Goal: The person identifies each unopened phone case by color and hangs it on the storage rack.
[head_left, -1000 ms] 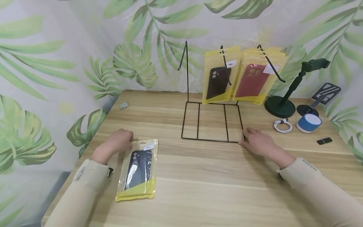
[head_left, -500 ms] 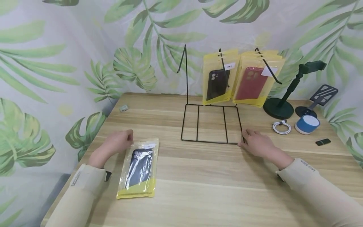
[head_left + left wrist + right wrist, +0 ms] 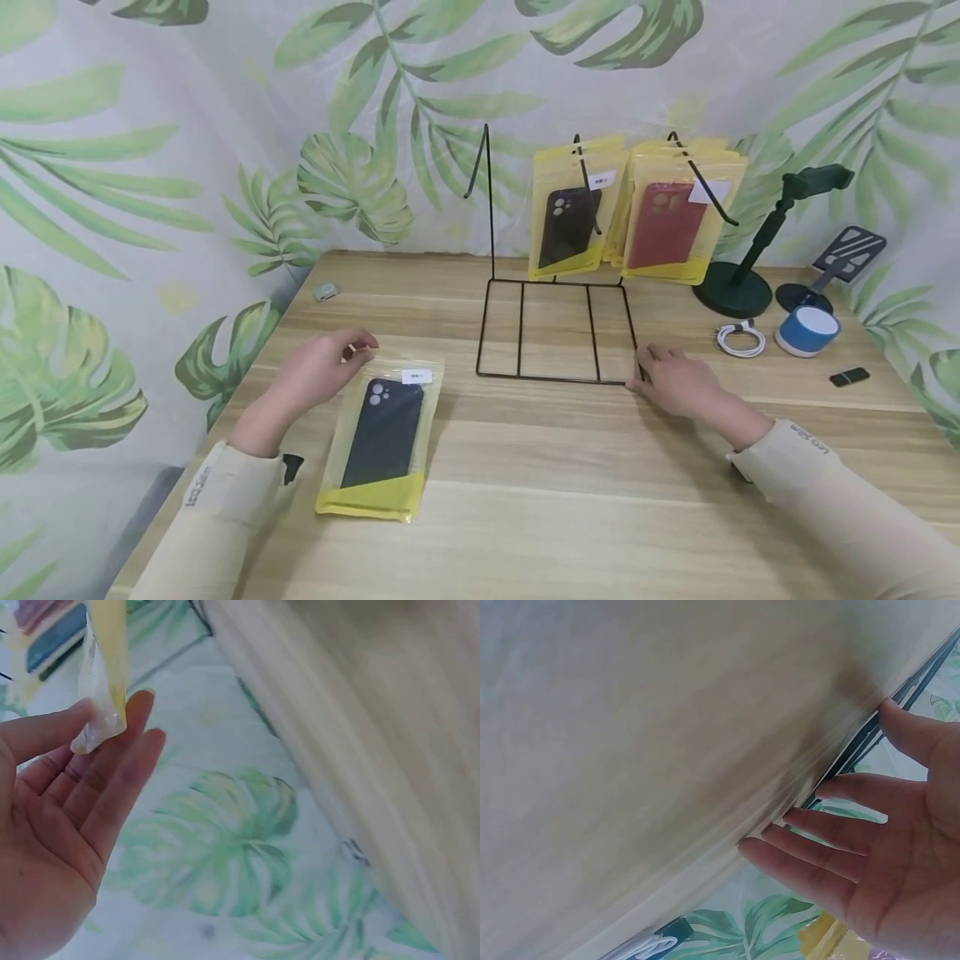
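My left hand [image 3: 311,379] pinches the top edge of a yellow-and-clear pouch [image 3: 378,433] with a dark phone case inside and a small white label. The pouch is tilted, its top raised off the wooden table. In the left wrist view, thumb and fingers grip the corner of the pouch [image 3: 107,667]. My right hand [image 3: 678,383] rests at the front right corner of a black wire display rack [image 3: 521,333]. The right wrist view shows its fingers fairly straight, fingertips on the table and thumb spread apart along the rack's bar.
On the rack's middle hook hangs a pouched black case [image 3: 566,225]; several pouches with a red case [image 3: 667,225] in front hang on the right hook. A green stand [image 3: 733,287], grey phone holder [image 3: 806,296], white cable [image 3: 741,340], blue speaker [image 3: 807,332] and black stick [image 3: 850,377] lie right.
My left hand has moved slightly right and raised the top of the pouch, which lay flatter before. My right hand stays at the rack's corner; the head view has shifted a little.
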Tool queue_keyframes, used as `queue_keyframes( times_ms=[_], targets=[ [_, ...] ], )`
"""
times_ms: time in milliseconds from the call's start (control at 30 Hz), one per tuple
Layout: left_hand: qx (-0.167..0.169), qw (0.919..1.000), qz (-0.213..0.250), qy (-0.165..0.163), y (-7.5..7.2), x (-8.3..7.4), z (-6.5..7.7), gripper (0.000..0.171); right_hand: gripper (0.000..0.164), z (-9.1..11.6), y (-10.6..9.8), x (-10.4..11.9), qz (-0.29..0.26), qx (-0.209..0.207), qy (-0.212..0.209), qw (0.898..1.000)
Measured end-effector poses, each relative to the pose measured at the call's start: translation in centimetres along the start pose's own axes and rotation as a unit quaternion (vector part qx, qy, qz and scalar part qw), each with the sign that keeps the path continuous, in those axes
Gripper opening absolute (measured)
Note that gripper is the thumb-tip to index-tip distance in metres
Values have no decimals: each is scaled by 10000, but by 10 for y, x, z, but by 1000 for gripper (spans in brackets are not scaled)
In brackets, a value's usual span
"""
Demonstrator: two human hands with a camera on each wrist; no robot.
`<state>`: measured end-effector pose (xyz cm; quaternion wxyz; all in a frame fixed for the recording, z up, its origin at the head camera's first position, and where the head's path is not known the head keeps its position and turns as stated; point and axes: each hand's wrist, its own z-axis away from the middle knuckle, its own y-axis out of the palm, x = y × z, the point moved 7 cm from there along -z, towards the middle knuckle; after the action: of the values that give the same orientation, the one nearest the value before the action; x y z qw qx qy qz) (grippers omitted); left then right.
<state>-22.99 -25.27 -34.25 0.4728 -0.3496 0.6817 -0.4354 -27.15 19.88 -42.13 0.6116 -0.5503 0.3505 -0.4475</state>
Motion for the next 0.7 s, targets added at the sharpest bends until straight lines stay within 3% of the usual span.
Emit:
queue_keyframes(
  times_ms=[267, 700],
  targets=[
    [-361, 9952, 641, 640, -14, -53, -6, 7, 66, 0, 2, 1, -14, -5, 69, 10000],
    [-624, 9791, 1677, 969, -20, -120, -28, 6, 64, 0, 0, 1, 33, -51, 32, 10000]
  ],
)
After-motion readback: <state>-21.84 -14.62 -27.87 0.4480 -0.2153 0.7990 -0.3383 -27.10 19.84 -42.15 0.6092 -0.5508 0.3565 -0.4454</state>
